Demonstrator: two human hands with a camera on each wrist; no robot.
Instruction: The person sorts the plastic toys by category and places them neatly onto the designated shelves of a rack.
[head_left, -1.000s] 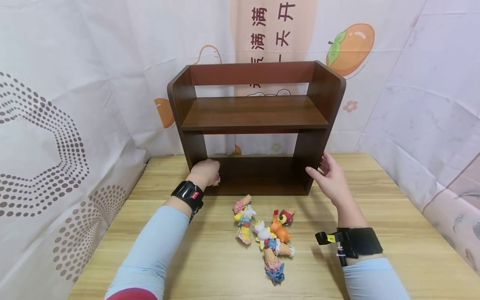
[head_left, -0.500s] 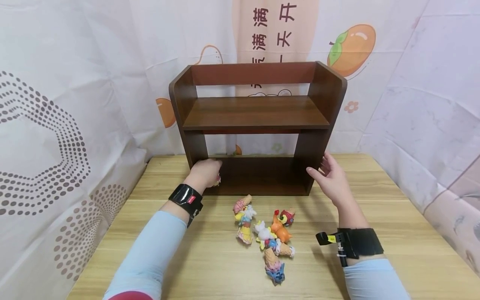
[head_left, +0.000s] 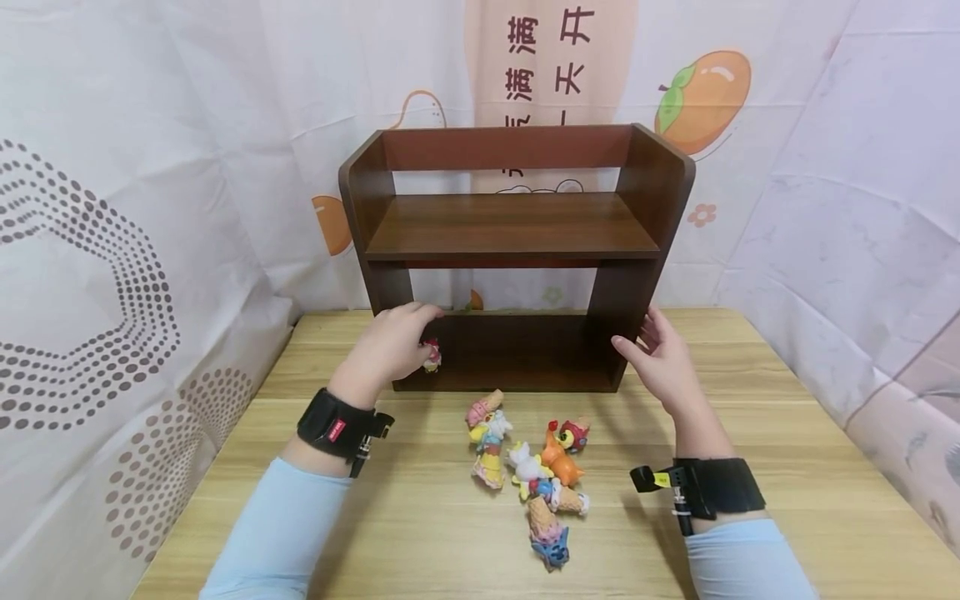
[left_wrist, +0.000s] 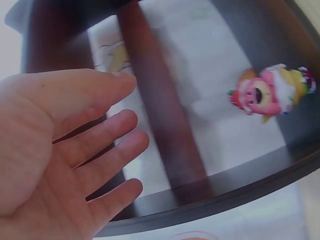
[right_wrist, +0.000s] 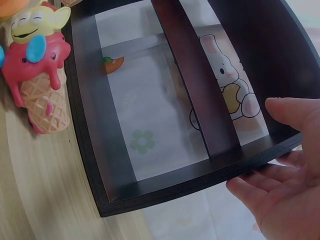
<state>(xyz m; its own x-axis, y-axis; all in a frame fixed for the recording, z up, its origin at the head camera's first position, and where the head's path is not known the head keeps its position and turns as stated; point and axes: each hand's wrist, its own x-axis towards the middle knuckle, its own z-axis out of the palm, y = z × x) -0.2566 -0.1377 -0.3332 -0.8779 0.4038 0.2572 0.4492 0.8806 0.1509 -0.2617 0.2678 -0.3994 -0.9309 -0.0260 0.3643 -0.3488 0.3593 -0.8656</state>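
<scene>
A small pink bear figurine (head_left: pixel 431 356) with a red top stands on the bottom board at the left end of the dark brown shelf (head_left: pixel 517 354). In the left wrist view the same figurine (left_wrist: pixel 265 92) is apart from my left hand (left_wrist: pixel 85 135), whose fingers are spread and empty. The head view has my left hand (head_left: pixel 390 343) just in front of the shelf's left side. My right hand (head_left: pixel 663 358) rests its fingers at the outer edge of the right side panel, thumb in front, also visible in the right wrist view (right_wrist: pixel 285 175).
Several toy figurines lie on the wooden table (head_left: pixel 420 517) before the shelf: an orange one (head_left: pixel 561 462), a white one (head_left: pixel 527 463), a blue one (head_left: pixel 552 550) and ice-cream cones (head_left: pixel 570 500). A printed cloth (head_left: pixel 225 167) hangs behind and at both sides.
My left hand has let go of the bear figurine and drawn back to the left, its fingers opened, leaving the figurine standing in view. The right hand has stayed put.
</scene>
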